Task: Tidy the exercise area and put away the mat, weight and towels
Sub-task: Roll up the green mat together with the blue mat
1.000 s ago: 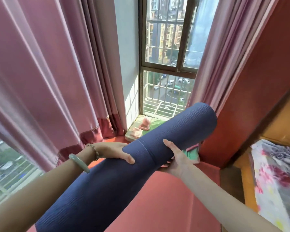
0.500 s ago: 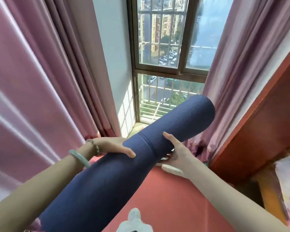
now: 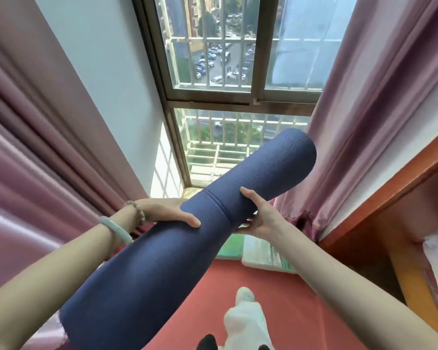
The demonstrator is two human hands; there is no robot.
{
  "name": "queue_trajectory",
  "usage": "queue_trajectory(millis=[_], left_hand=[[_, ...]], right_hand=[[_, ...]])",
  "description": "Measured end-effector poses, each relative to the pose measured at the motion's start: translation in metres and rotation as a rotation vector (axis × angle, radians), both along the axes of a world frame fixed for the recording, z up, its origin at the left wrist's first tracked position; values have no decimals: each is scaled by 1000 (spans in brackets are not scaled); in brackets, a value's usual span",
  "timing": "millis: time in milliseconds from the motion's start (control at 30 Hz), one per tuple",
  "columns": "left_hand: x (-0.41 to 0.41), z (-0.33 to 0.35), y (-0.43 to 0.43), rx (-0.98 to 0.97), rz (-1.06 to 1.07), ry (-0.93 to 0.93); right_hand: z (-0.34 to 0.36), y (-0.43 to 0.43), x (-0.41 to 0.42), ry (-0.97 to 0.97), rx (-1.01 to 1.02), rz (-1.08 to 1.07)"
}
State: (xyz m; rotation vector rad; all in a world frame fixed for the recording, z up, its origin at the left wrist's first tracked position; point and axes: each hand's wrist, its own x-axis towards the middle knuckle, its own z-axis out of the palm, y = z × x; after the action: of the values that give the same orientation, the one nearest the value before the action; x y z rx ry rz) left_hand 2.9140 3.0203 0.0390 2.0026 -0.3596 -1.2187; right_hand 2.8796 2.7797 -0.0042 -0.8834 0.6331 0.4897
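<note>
Mat [image 3: 182, 238], rolled up and dark blue, held tilted up toward the window [image 3: 240, 79] above the red floor [image 3: 271, 281]. Left hand [image 3: 164, 213] and right hand [image 3: 260, 215] fingers wrapped around it, pink curtains [image 3: 364, 109] either side.

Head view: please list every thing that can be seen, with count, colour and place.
Rolled mat: one, dark blue, held slanting across the centre.
Curtains: pink, on both sides of the window.
Window: one, brown frame, pale bars outside, top centre.
Floor cover: red, bottom centre.
Slipper: one, white, bottom centre.
Bracelets: two, pale green and beaded, left wrist.
Left hand: grip on the mat.
Right hand: grip on the mat.
</note>
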Motion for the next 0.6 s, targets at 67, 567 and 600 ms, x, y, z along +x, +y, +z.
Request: queue_trajectory(millis=[67,567,600], left_hand=[[32,-14,-5,-15,-4,10],[232,-229,-61,-15,208,220],[242,-252,-63,1,192,222]], right_hand=[[-13,-5,33,10,-4,8],[-196,-53,254,229,-112,51],[-215,-56,264,233,-119,58]])
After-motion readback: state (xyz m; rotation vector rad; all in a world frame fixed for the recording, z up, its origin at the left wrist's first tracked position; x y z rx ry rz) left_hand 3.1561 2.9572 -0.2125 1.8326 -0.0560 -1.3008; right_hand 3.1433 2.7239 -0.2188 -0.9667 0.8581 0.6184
